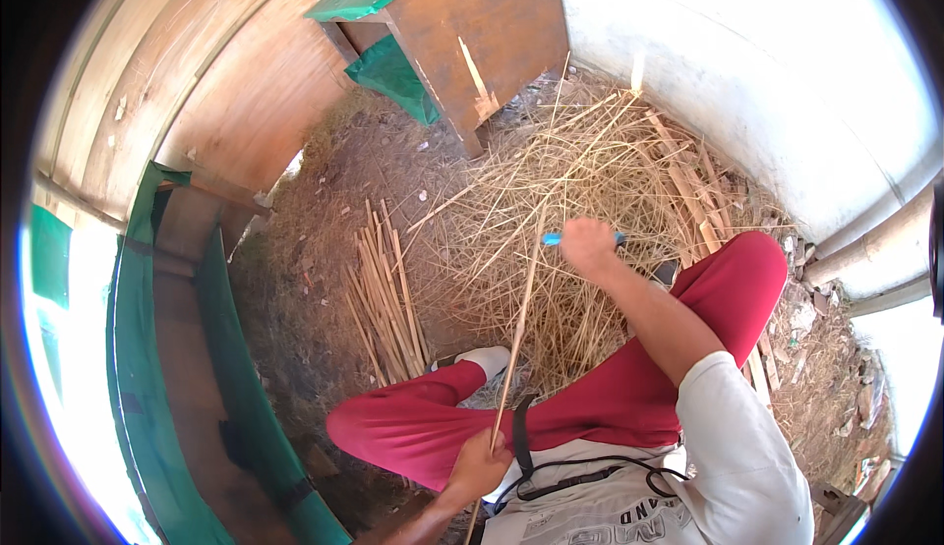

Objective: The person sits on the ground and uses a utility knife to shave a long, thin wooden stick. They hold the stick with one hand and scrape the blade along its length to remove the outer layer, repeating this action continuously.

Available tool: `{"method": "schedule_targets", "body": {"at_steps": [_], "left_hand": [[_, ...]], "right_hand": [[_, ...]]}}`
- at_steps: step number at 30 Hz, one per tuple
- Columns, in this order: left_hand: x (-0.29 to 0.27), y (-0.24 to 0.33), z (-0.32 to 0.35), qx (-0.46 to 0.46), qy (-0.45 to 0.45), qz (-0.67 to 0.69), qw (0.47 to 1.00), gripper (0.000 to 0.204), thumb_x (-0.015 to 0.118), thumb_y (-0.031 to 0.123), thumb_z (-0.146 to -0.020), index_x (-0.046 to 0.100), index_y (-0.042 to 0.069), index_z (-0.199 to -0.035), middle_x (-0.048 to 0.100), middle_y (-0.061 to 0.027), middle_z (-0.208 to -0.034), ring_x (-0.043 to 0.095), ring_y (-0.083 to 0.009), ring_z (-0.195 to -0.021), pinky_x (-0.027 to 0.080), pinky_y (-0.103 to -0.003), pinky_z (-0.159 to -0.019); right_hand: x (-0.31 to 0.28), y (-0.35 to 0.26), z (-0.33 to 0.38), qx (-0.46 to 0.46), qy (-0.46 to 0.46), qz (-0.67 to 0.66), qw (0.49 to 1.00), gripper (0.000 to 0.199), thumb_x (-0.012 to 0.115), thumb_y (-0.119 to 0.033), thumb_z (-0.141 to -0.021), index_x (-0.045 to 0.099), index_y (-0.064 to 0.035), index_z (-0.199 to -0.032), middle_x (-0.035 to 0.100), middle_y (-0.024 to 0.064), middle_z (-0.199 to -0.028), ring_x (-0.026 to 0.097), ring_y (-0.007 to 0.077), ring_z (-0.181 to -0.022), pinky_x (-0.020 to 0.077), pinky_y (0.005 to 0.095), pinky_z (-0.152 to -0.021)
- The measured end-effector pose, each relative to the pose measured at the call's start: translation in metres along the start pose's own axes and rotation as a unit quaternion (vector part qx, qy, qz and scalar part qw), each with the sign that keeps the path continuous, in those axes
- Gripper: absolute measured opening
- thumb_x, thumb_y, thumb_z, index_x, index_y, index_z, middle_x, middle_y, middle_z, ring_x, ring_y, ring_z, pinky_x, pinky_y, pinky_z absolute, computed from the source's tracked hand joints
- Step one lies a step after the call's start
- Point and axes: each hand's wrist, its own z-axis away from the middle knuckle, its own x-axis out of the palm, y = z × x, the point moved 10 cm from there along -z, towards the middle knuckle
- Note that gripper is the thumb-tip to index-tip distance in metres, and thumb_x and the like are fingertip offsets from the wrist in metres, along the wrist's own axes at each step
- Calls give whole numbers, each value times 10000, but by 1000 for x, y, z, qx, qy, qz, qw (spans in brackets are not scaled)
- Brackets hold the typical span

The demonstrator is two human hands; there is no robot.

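My left hand [479, 463] is closed around the lower part of a long, thin bamboo strip [518, 324], which slants up and away from my lap. Farther out, my right hand [588, 245] grips a blue-handled tool [552, 239]. One blue end of it meets the strip near the far tip, and a bit of blue also shows on the other side of the fist. Its blade, if it has one, cannot be made out. Beneath both the tool and the strip's far end lies a wide heap of straw-coloured shavings [580, 186].
A bundle of cut sticks [383, 294] lies on the dirt floor left of the heap. Beyond stands a wooden cabinet [482, 29] with green sheeting. Longer split pieces [700, 196] rest by the white wall [747, 63]. A green-edged trough [197, 348] runs along the left.
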Motion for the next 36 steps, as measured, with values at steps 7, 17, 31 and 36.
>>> {"method": "schedule_targets", "body": {"at_steps": [7, 17, 31, 36], "left_hand": [[4, -34, 41, -84, -78, 136, 984, 195, 639, 90, -799, 450, 73, -757, 454, 2, -672, 422, -98, -656, 389, -305, -582], [-5, -62, 68, -187, -108, 296, 931, 317, 635, 35, -865, 360, 145, -750, 445, 40, -615, 400, -51, -485, 270, -260, -407], [0, 4, -1, -58, -212, 510, 832, 435, 618, -85, -892, 296, 174, -757, 384, 68, -583, 340, -6, -399, 225, -211, -348], [2, 14, -8, -51, -221, 507, 831, 424, 625, -69, -900, 306, 171, -758, 390, 59, -593, 330, -14, -395, 225, -214, -348]], "right_hand": [[-9, 9, -11, 22, 50, 50, 997, 199, 563, -168, -915, 738, -73, -931, 725, 122, -919, 726, 293, -876, 577, 405, -725], [-14, 55, -21, 93, 31, 71, 993, 139, 639, -116, -872, 736, -18, -892, 711, 152, -944, 729, 281, -871, 586, 368, -690], [-22, -43, 30, 8, -65, -475, 877, 489, 618, -442, -959, 674, 23, -817, 645, 116, -666, 564, 158, -509, 410, 327, -438], [-33, -65, 43, -15, -96, -575, 813, 319, 663, -253, -948, 668, 61, -1004, 704, 151, -834, 663, 186, -747, 514, 362, -729]]}}
